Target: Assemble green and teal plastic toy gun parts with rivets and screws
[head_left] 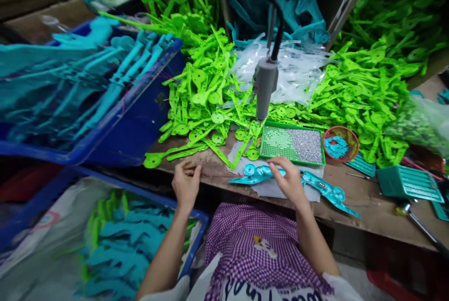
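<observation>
A long turquoise plastic part [324,188] lies across a white cloth at the bench's front edge. My right hand [288,180] rests over its middle, with thumb and fingers apart on the part. To the left of the part is my left hand [187,180], its thumb and fingertips pinched together at the bench edge. A thin reddish thread [220,176] seems to run from near those fingertips toward the part; whatever the pinch holds is too small to make out. Above the part hangs a grey electric screwdriver [265,86].
A green tray [293,144] of small screws and a red basket [340,144] of turquoise pieces sit behind my right hand. Green parts [206,81] are heaped at the back. A blue bin [129,118] stands left. A green box [409,182] and hand tools lie right.
</observation>
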Motion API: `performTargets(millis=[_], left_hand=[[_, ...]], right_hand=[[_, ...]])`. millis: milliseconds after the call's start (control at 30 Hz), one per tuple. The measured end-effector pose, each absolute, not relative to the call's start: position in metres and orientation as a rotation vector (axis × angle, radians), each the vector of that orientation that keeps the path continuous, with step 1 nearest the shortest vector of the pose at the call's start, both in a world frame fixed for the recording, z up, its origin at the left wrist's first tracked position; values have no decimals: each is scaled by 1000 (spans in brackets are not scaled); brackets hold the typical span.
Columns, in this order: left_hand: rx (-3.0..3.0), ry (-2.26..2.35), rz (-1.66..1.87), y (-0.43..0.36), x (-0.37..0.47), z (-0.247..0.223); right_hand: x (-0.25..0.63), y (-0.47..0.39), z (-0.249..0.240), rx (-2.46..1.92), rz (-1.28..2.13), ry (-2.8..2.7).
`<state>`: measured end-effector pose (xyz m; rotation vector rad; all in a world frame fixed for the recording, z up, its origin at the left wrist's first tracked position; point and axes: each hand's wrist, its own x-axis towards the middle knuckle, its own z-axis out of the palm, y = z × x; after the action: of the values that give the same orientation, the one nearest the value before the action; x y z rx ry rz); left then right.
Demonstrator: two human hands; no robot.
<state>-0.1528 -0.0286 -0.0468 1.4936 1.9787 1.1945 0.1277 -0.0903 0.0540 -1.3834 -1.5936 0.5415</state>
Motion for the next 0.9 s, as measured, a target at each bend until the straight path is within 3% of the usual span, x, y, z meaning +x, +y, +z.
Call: performTargets(millis=[233,600,767,900], left_hand=[[1957,2068,1088,-8,-144,-42],[2096,2039,761,41,-163,-17],[2050,1837,1034,29,-172,-10],[1530,1804,1409,21,-176,10]], right_hand=[[99,-110,16,-1270,513,-2091],[115,-128,16,-1355,571,-2025],[113,-136,14,-1381,635,-1974],[113,-135,16,-1404,654,-2020]])
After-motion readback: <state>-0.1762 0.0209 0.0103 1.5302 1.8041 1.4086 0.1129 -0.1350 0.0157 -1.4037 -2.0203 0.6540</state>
